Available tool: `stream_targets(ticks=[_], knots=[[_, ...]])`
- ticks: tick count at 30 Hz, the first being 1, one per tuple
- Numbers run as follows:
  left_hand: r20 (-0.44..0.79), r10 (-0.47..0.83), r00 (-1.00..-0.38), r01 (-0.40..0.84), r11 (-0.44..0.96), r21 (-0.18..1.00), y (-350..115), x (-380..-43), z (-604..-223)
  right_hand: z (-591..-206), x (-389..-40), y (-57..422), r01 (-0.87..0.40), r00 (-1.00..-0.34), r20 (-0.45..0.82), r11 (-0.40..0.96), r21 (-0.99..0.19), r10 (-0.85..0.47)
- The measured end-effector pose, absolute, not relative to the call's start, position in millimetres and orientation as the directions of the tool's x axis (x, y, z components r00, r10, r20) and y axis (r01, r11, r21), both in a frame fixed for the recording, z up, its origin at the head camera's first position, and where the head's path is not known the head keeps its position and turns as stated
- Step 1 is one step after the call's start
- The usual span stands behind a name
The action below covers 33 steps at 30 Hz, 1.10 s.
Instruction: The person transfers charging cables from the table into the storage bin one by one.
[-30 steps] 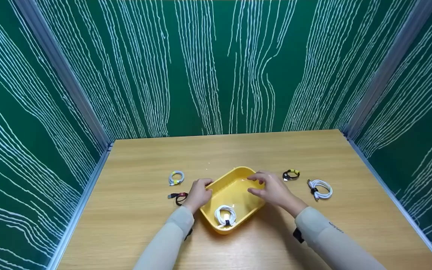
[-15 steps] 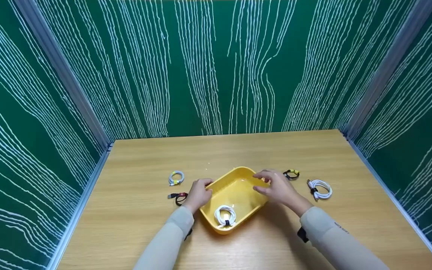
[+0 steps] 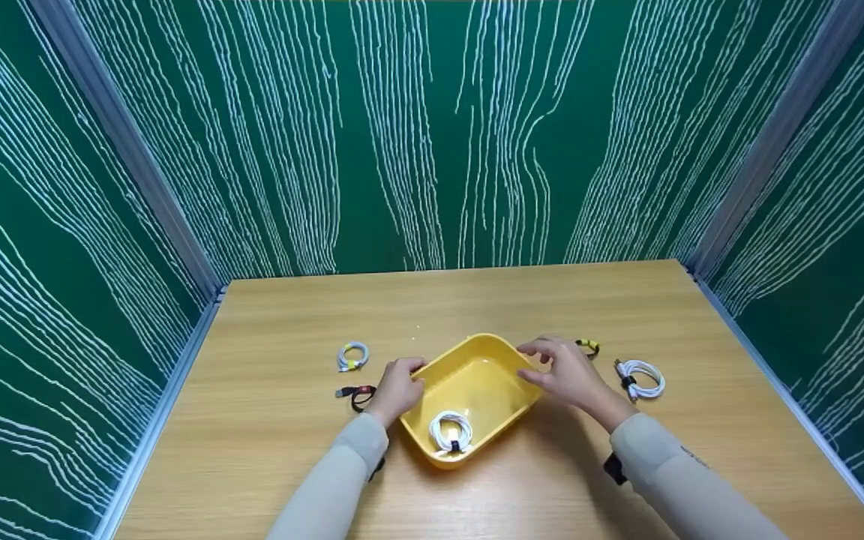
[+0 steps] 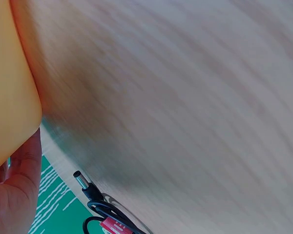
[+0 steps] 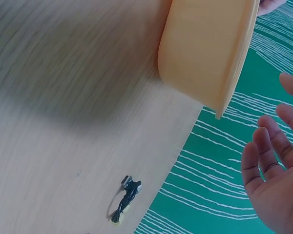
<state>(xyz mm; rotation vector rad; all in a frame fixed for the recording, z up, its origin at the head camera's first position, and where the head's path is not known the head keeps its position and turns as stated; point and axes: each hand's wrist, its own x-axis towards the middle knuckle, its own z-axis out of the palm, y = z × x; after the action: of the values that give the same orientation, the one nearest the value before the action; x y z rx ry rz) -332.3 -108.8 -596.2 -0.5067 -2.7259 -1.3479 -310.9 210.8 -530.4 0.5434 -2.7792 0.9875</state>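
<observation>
A yellow bin [image 3: 481,390] stands at an angle in the middle of the table, with a coiled white cable [image 3: 451,431] lying in its near end. My left hand [image 3: 399,390] grips the bin's left rim, thumb inside and fingers outside, as the left wrist view also shows. Over the bin's right rim hovers my right hand [image 3: 571,375]; its fingers are loosely bent, and the right wrist view shows them apart from the bin wall [image 5: 200,53]. Beyond this hand lies a black cable with a yellow tie [image 3: 589,346], partly hidden by it.
Left of the bin lie a light grey coiled cable [image 3: 352,356] and a black cable with a red tie [image 3: 361,396]. A larger white coiled cable [image 3: 642,379] lies at the right. Green walls with white lines [image 3: 402,135] enclose the wooden table [image 3: 312,307].
My right hand has drawn back to the right, from over the bin's inside to its right rim, and covers more of the black cable. My left hand and the bin have stayed put.
</observation>
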Motion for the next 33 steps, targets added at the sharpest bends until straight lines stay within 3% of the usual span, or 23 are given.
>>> stream_targets(ticks=[17, 25, 33], knots=[[0.190, 0.256, -0.948, 0.306, 0.562, 0.769, -108, -331, -594, -529, -314, 231, -0.253, -0.966, 0.127, 0.738, -0.626, -0.224], [0.189, 0.262, -0.946, 0.308, 0.552, 0.775, -107, -332, -594, -533, -313, 243, -0.270, -0.963, 0.166, 0.743, -0.612, -0.213], [0.166, 0.238, -0.957, 0.274, 0.552, 0.787, -106, -331, -594, -534, -312, 249, -0.353, -0.932, 0.283, 0.734, -0.580, -0.225]])
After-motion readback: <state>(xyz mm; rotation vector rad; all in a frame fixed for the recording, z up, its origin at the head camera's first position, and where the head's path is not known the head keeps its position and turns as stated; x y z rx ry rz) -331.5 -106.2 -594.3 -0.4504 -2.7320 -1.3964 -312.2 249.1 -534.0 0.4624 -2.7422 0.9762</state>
